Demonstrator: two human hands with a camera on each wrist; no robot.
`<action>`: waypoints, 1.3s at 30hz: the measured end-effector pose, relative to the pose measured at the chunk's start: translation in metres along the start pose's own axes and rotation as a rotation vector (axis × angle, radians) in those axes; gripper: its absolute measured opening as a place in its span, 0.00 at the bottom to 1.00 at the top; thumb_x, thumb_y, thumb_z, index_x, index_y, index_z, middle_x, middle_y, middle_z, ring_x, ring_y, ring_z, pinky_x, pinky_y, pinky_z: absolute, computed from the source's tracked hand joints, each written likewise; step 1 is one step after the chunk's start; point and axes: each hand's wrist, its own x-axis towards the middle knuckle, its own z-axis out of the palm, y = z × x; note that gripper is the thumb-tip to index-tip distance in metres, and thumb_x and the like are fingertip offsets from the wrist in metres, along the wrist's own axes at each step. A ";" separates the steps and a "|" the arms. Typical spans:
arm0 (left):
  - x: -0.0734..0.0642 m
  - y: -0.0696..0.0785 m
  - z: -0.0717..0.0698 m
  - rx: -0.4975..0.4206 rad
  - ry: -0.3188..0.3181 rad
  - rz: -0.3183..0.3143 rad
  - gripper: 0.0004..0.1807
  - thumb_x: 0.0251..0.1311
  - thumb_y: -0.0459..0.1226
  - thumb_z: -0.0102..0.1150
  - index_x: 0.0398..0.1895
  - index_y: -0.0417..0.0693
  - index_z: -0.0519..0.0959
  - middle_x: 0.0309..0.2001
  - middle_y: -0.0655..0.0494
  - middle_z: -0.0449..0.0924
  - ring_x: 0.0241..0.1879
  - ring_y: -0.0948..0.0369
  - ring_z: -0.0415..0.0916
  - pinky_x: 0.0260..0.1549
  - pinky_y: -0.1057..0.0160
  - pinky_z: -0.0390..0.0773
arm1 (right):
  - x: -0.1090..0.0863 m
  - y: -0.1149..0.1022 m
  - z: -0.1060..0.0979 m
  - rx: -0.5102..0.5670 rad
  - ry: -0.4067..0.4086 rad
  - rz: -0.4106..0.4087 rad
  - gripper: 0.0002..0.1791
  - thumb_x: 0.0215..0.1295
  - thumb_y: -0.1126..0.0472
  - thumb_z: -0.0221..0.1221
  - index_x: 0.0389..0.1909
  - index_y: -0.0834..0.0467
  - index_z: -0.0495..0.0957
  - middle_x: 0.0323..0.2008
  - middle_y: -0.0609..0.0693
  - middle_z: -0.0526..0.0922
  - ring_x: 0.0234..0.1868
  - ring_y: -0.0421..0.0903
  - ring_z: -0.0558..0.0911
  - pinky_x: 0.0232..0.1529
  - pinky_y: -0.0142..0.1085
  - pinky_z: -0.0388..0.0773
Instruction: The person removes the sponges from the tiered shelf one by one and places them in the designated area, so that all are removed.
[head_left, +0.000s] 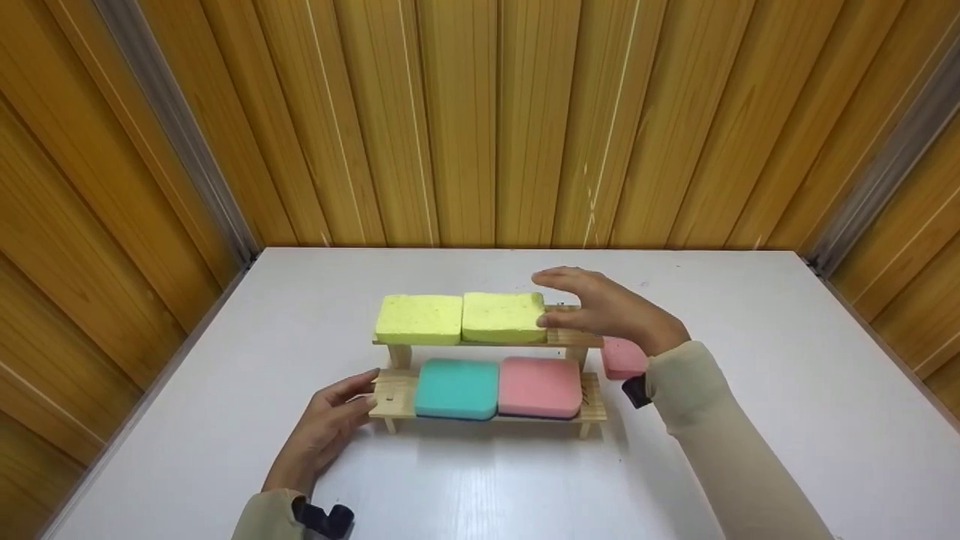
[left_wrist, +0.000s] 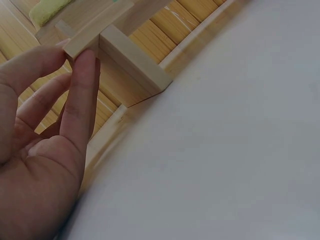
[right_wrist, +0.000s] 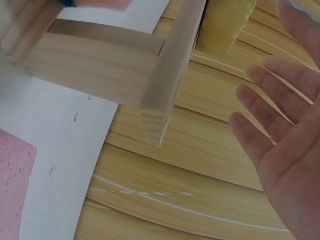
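Note:
A two-tier wooden shelf stand (head_left: 394, 394) sits on the white table. My left hand (head_left: 330, 421) pinches the left end of its lower board; the left wrist view shows the thumb and fingertips at the board's end (left_wrist: 84, 44). Two yellow sponges lie side by side on the upper board, a left one (head_left: 418, 319) and a right one (head_left: 501, 316). My right hand (head_left: 611, 306) hovers by the right one, fingers extended and apart from the thumb, holding nothing. On the lower board, a turquoise sponge (head_left: 457, 387) rests beside a pink sponge (head_left: 540, 385).
Another pink sponge (head_left: 621, 360) lies on the table (head_left: 750, 375) behind the right wrist, partly hidden by it; the right wrist view catches its edge (right_wrist: 15, 185). Wood-patterned panels (head_left: 457, 120) enclose the table at the back and both sides.

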 end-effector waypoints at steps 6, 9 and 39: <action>0.001 -0.001 0.000 -0.004 0.010 0.000 0.31 0.58 0.27 0.59 0.67 0.35 0.66 0.52 0.49 0.70 0.48 0.59 0.76 0.45 0.66 0.80 | 0.004 -0.003 0.004 0.004 -0.022 0.012 0.39 0.60 0.47 0.63 0.71 0.56 0.62 0.71 0.52 0.63 0.73 0.53 0.59 0.71 0.52 0.57; 0.002 -0.001 0.000 -0.013 0.009 -0.004 0.31 0.57 0.27 0.59 0.67 0.35 0.66 0.51 0.49 0.70 0.47 0.59 0.76 0.45 0.66 0.80 | 0.007 -0.006 0.007 -0.002 -0.030 0.013 0.39 0.61 0.47 0.63 0.70 0.55 0.63 0.70 0.51 0.64 0.73 0.52 0.59 0.71 0.51 0.57; 0.000 -0.001 0.003 -0.010 0.013 0.000 0.31 0.58 0.27 0.59 0.66 0.35 0.66 0.51 0.50 0.71 0.47 0.58 0.76 0.43 0.66 0.80 | 0.021 -0.018 0.025 -0.065 -0.092 0.008 0.39 0.61 0.49 0.64 0.71 0.55 0.62 0.71 0.53 0.62 0.73 0.54 0.58 0.72 0.52 0.55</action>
